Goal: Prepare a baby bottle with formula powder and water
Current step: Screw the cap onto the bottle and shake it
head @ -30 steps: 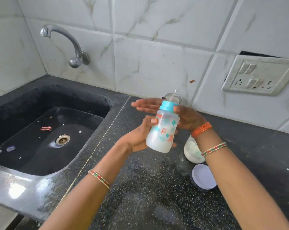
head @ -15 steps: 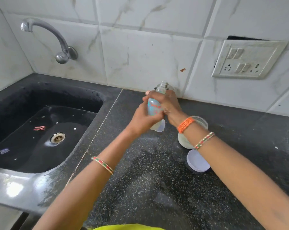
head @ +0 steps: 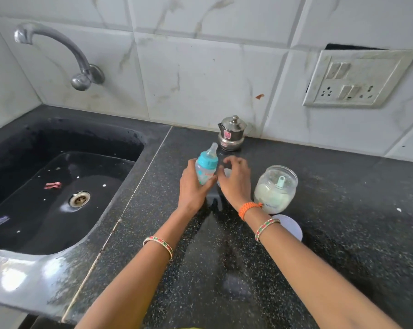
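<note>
The baby bottle, with a teal collar and clear teat, stands slightly tilted on the black counter with my left hand wrapped around its body. My right hand hovers just right of it, fingers spread, holding nothing; a small clear cap shows under its fingers. The glass jar of formula powder stands open to the right, a teal scoop inside. Its white lid lies flat on the counter in front of the jar.
A small steel pot with lid stands by the wall behind the bottle. The black sink with drain and scraps lies left, its tap above. A switch and socket plate hangs on the tiled wall at right.
Both hands came down from shaking the bottle in the air. The bottle now rests on the counter in my left hand, and my right hand has come off it.
</note>
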`<state>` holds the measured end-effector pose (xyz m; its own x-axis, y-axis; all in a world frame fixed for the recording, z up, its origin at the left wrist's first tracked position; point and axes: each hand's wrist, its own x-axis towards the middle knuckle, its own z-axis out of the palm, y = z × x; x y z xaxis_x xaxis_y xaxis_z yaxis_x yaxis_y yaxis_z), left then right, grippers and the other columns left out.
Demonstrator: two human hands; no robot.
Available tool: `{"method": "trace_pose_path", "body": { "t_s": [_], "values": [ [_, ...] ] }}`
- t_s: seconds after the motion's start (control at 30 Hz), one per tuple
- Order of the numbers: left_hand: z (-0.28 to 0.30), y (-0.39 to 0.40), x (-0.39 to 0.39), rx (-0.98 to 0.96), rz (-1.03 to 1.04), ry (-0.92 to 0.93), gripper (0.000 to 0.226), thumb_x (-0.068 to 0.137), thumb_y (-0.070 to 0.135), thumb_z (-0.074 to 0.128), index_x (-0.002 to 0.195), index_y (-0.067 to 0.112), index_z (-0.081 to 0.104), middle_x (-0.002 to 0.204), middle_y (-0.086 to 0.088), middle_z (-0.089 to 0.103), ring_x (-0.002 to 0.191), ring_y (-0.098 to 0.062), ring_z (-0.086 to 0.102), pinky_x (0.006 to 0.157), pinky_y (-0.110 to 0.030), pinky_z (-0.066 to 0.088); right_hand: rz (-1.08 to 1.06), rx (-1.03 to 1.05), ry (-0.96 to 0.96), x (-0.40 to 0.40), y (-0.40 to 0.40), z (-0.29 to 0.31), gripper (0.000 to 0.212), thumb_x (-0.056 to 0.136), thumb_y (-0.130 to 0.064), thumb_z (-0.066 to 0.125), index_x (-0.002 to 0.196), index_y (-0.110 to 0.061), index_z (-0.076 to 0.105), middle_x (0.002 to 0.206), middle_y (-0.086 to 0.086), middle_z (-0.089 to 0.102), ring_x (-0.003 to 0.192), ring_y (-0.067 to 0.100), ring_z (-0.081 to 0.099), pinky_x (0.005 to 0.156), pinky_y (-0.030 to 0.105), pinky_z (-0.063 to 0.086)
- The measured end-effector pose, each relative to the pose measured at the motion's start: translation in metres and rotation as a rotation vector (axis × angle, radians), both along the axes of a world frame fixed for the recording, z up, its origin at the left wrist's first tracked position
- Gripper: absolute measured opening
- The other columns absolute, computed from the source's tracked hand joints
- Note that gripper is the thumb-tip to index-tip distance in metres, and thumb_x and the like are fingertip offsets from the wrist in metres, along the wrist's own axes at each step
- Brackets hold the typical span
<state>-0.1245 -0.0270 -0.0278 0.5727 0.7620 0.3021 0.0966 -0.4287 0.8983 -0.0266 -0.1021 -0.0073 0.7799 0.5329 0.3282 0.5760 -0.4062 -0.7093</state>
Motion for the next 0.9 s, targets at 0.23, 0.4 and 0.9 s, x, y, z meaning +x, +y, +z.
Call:
{"method": "trace_pose_path", "body": {
  "t_s": [0.23, 0.4, 0.9],
  "values": [
    [-0.02, 0.004, -0.012, -0.054, -0.084, 0.011, 0.057, 0.078, 0.038, 0.074, 0.118, 0.027, 0.034, 0.101, 0.008, 0.058, 0.088, -0.004, 0.06, 0.074, -0.019, 0.05, 0.214, -0.22, -0.07, 0.003, -0.018, -0.005, 0.036, 0.084, -0.014, 0.063, 0.118, -0.016, 0.051, 0.118, 0.012, 0.055, 0.106, 0.03, 0.056, 0.084, 0.034, 0.046],
    [-0.024, 0.005, -0.013, -0.126, -0.088, 0.009, 0.055, 0.079, 0.031, 0.075, 0.118, 0.024, 0.037, 0.099, 0.013, 0.061, 0.089, -0.003, 0.062, 0.079, -0.026, 0.053, -0.016, 0.348, -0.153, -0.016, -0.009, 0.046, 0.037, 0.08, -0.024, 0.063, 0.114, -0.014, 0.053, 0.108, 0.007, 0.059, 0.092, 0.016, 0.054, 0.072, 0.022, 0.043],
    [-0.025, 0.005, -0.015, -0.055, -0.098, -0.059, 0.051, 0.077, 0.037, 0.063, 0.117, 0.008, 0.052, 0.103, 0.021, 0.049, 0.09, 0.006, 0.058, 0.073, -0.014, 0.049, 0.268, 0.154, -0.34, -0.042, 0.025, 0.012, 0.041, 0.076, -0.029, 0.056, 0.115, -0.018, 0.063, 0.106, 0.009, 0.06, 0.093, 0.028, 0.057, 0.081, 0.045, 0.049]
  ]
}}
